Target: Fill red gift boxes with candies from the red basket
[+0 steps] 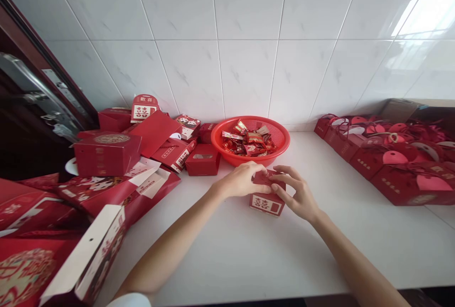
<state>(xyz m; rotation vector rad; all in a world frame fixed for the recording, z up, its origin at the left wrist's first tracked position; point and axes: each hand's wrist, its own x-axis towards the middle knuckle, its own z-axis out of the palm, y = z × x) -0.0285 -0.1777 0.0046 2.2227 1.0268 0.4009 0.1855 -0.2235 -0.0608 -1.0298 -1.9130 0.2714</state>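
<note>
A small red paper gift box (267,204) with a white double-happiness panel stands upright on the white counter. My left hand (245,180) grips its top from the left, thumb and fingers bent around the upper flaps. From the right, my right hand (298,194) holds the same top, its thumb near my left thumb and its fingers curled over the far edge. Both hands partly cover the top flaps, so I cannot tell whether they are fully closed. Just behind the box sits a red plastic colander (216,139) holding wrapped candies (254,139).
On the left lies a heap of red gift boxes (106,153), some opened out, with a small red box (203,159) beside the colander. Rows of red boxes with handles (369,155) stand at right. A tiled wall (249,70) closes off the back; a dark door (31,108) stands left.
</note>
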